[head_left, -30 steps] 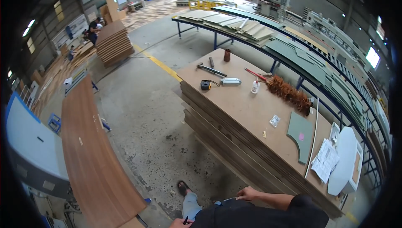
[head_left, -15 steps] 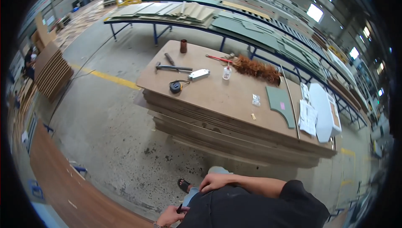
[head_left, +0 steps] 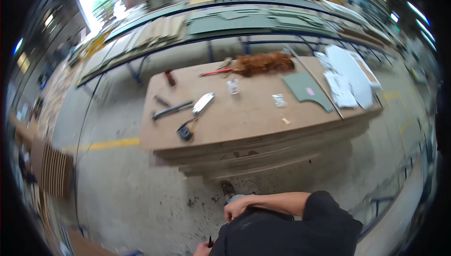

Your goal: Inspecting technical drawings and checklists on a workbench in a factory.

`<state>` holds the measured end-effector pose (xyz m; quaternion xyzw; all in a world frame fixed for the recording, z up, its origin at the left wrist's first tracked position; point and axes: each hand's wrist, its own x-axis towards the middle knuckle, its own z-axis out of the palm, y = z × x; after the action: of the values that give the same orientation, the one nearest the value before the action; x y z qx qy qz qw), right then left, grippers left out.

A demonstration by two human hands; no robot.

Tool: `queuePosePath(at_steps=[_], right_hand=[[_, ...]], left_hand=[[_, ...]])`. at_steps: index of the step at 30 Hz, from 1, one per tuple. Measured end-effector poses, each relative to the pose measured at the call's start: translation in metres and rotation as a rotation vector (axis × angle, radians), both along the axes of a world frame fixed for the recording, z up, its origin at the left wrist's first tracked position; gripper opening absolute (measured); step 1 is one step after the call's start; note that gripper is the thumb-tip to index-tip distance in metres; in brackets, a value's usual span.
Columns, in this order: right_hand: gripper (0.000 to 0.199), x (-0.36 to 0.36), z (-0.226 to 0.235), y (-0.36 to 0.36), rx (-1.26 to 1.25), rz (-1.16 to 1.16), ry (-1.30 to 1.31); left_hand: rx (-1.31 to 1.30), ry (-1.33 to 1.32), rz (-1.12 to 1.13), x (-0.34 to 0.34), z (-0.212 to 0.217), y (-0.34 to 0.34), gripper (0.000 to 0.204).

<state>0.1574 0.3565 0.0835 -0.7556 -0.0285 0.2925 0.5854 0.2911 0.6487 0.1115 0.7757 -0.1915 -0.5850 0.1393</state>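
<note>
My right hand (head_left: pixel 237 207) rests at my lap, against the dark shirt hem and light trousers. Its fingers are curled, and whatever they may hold is hidden. Low in the picture, my left hand (head_left: pixel 203 249) is closed around a slim black pen-like object (head_left: pixel 210 241) and partly cut off by the frame's edge. Neither hand touches the brown board-topped stack (head_left: pixel 225 124) ahead. Lying on its near left part are a hammer (head_left: pixel 173 110), a tape measure (head_left: pixel 185 133) and a white oblong device (head_left: pixel 203 103). A small clear bottle (head_left: pixel 233 86) stands farther in.
Atop the stack lie a brown feather duster (head_left: pixel 265 63), green curved panel (head_left: pixel 304 90), long rod (head_left: pixel 315 82), small plastic bag (head_left: pixel 278 100) and white papers (head_left: pixel 339 89). A brown cylinder (head_left: pixel 170 78) stands at the far left. Behind runs a blue-framed conveyor (head_left: pixel 211 49) bearing panels.
My view has swung to the right, and the stack appears more square-on. My left hand has dropped nearer the lower edge, still with the black object. My right hand stays at my lap.
</note>
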Motion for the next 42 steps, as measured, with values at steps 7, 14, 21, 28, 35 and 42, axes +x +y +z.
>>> queuePosePath(at_steps=[7,14,21,28,35,42], right_hand=[[0.037,0.087,-0.002,-0.048,0.05,0.072,-0.087],[0.03,0.055,-0.017,-0.031,0.001,-0.763,-0.185],[0.023,0.052,0.042,-0.017,0.39,-2.042,0.072],[0.021,0.031,0.115,0.033,0.174,-2.541,-0.091],[0.022,-0.041,0.164,0.102,-0.219,-2.994,-0.249],[0.022,-0.142,0.141,0.124,-0.562,-3.208,-0.509]], left_hand=[[-0.041,-0.153,-0.109,0.106,-0.018,-0.051,0.047],[-0.289,0.0,-0.158,0.18,0.006,-0.116,0.026],[-0.147,0.252,-0.393,0.262,0.012,-0.195,0.021],[-0.746,-0.388,-0.437,0.306,-0.041,-0.387,0.052],[-0.741,-0.743,-0.65,0.241,-0.059,-0.506,0.092],[-0.6,-0.977,-0.624,0.196,-0.072,-0.517,0.074]])
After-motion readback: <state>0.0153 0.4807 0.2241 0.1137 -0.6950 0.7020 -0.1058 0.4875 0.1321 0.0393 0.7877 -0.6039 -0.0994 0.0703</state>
